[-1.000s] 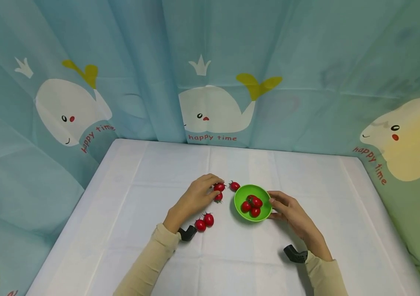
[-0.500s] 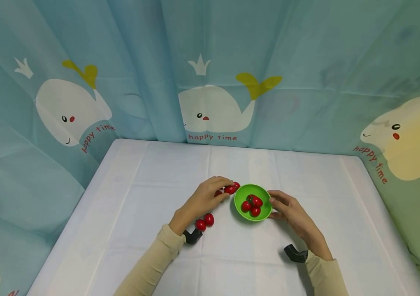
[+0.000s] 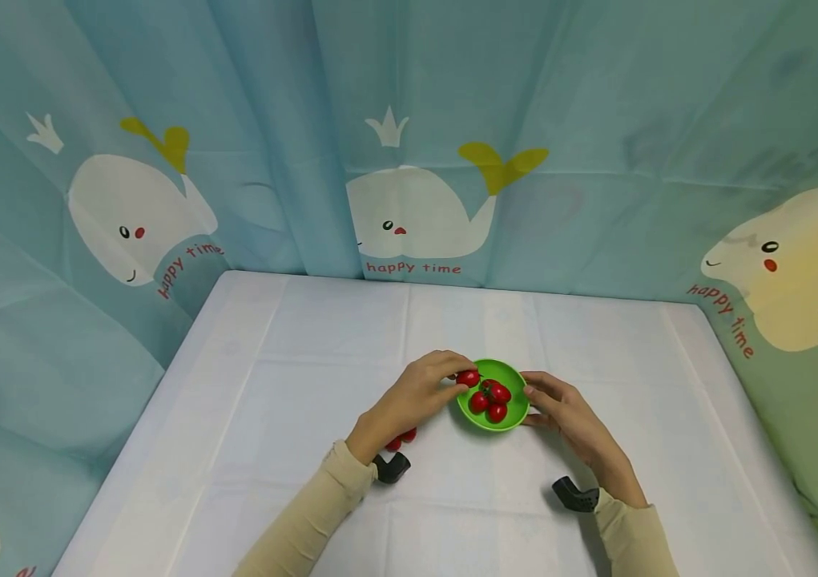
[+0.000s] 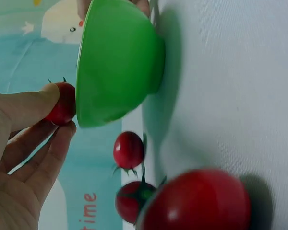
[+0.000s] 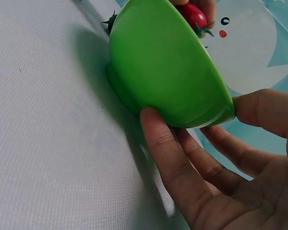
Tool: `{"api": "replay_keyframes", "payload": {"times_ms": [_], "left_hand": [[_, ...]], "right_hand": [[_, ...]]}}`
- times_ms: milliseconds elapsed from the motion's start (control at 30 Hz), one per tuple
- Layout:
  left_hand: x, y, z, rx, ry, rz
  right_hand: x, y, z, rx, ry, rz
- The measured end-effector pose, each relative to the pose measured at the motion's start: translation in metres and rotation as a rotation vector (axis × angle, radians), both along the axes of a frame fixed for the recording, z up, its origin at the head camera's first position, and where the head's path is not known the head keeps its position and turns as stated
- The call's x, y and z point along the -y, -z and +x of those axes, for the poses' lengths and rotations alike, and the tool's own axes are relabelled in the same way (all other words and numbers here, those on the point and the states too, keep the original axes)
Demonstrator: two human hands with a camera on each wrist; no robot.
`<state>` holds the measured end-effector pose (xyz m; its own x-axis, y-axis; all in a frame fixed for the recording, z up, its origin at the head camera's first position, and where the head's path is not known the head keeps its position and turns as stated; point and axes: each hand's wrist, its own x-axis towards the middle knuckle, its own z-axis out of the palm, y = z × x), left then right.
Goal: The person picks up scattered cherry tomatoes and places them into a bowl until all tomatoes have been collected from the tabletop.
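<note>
My left hand (image 3: 416, 399) pinches a red cherry tomato (image 3: 468, 377) between thumb and fingers, at the left rim of a small green bowl (image 3: 519, 391). In the left wrist view that tomato (image 4: 63, 103) is level with the rim of the bowl (image 4: 117, 60). Several cherry tomatoes (image 3: 498, 393) lie inside the bowl. My right hand (image 3: 570, 413) holds the bowl from the right. Up close in the right wrist view, its thumb (image 5: 261, 109) is on the rim and its fingers (image 5: 165, 143) support the outer wall of the bowl (image 5: 165, 67) near the base.
Loose cherry tomatoes (image 3: 407, 435) lie on the white tabletop (image 3: 293, 361), partly hidden beneath my left wrist. Three loose tomatoes (image 4: 128, 150) show in the left wrist view. A blue curtain (image 3: 271, 120) with whale prints stands behind the table. Black wrist devices (image 3: 392, 468) sit at both cuffs.
My left hand has moved right with a cherry tomato, from the loose ones on the table to the bowl's rim. The right hand and bowl have stayed in place.
</note>
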<state>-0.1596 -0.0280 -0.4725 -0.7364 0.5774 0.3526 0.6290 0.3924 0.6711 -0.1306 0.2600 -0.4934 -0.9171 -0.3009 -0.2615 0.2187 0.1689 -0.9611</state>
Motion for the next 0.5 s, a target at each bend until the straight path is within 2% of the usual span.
{"api": "replay_keyframes", "payload": {"times_ms": [133, 267, 500], "left_hand": [[-0.008, -0.002, 0.003, -0.004, -0.027, -0.049], [-0.016, -0.006, 0.007, -0.044, -0.063, -0.150], [-0.028, -0.009, 0.012, -0.216, -0.094, -0.361]], "right_hand": [[0.000, 0.001, -0.001, 0.007, 0.008, 0.012], [0.000, 0.003, -0.001, 0.007, 0.009, 0.011], [0.000, 0.004, -0.001, 0.000, 0.004, 0.007]]}}
